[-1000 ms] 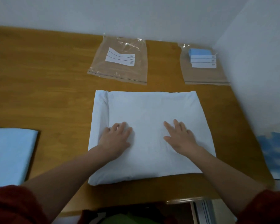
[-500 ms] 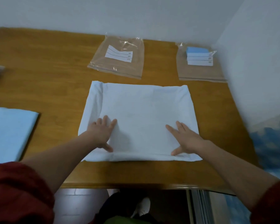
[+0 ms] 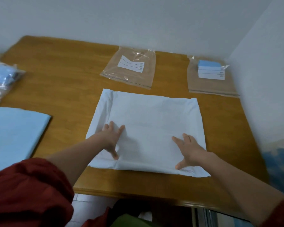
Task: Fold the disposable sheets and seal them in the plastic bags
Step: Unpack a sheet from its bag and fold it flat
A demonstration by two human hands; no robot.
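Note:
A folded white disposable sheet [image 3: 154,122] lies flat in the middle of the wooden table [image 3: 64,82]. My left hand [image 3: 111,138] presses on its near left part with fingers spread and thumb pointing toward me. My right hand [image 3: 188,149] lies flat on its near right part, thumb at the near edge. Behind the sheet lies an empty clear plastic bag [image 3: 129,69] with a white label. A second clear bag [image 3: 210,76] at the back right shows a blue and white label.
A light blue sheet [image 3: 15,133] lies at the table's left edge. A crinkled plastic pack with blue contents [image 3: 2,79] sits at the far left. White walls close the back and right. The table's near edge [image 3: 138,196] is just below the sheet.
Both hands slid from the sheet's middle toward its near edge and outward. The view tilted up, so the pack at the far left came into sight.

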